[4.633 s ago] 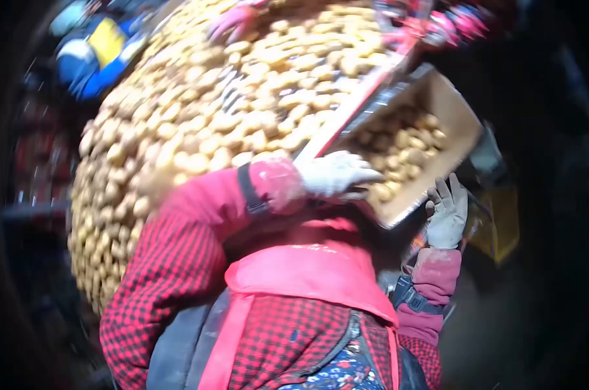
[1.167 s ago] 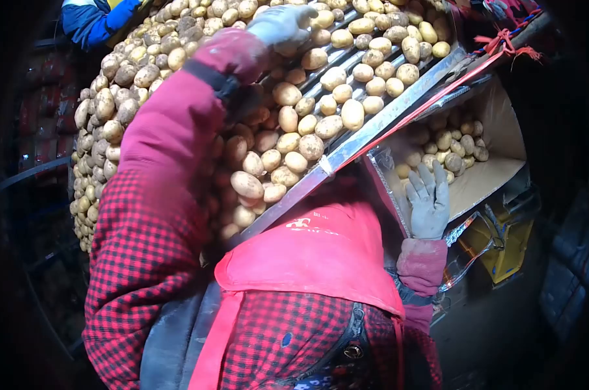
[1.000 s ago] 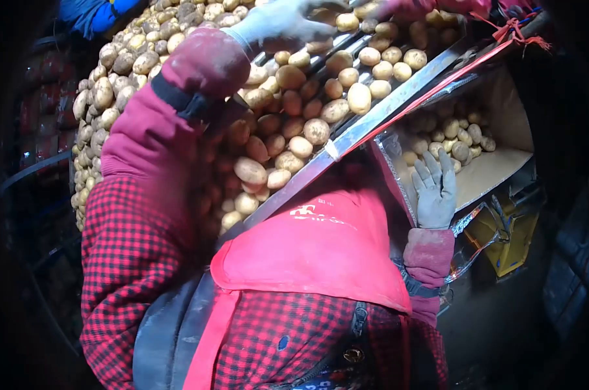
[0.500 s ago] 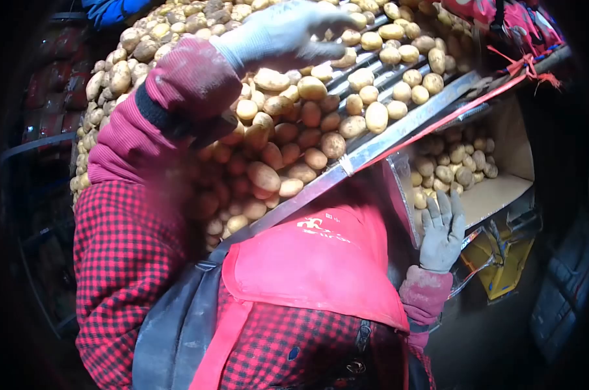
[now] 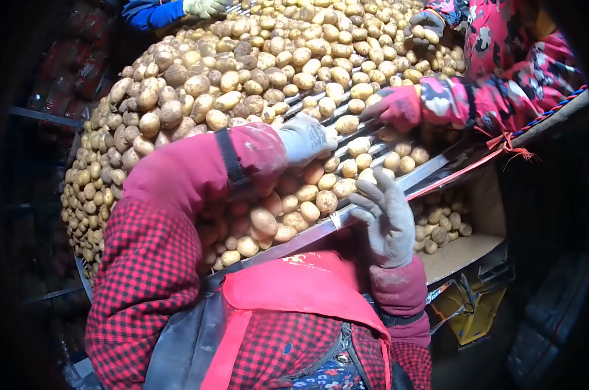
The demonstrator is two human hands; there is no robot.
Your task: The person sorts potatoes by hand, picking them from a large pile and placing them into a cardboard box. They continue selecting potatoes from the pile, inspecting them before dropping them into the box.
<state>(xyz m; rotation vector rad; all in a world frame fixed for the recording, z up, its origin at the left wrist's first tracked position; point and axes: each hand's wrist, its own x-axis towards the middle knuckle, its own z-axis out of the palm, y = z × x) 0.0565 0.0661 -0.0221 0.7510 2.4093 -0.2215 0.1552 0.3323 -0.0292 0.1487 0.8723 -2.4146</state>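
Note:
My left hand (image 5: 307, 140), in a pale glove, is over the bars of the rack (image 5: 372, 146) among the potatoes (image 5: 294, 195). Its fingers are curled together; what lies between them is too small to make out. My right hand (image 5: 387, 218), in a grey glove, is raised palm up beside the metal rail (image 5: 307, 237), fingers spread and holding nothing. Its fingertips are close to the potatoes at the rack's edge. Below the rail and right of this hand, a cardboard box (image 5: 463, 253) holds more potatoes (image 5: 441, 227).
A co-worker's pink-gloved hand (image 5: 398, 107) reaches over the rack from the right, their grey-gloved hand (image 5: 426, 29) behind it. Another person's gloved hand (image 5: 204, 6) is at the top. Red twine (image 5: 506, 144) is tied at the rail; a yellow frame (image 5: 467, 312) stands below the box.
My left hand has come down toward the rack's bars, its fingers now curled. My right hand has risen from the box to the rail. The co-worker's hands have come into view over the potatoes.

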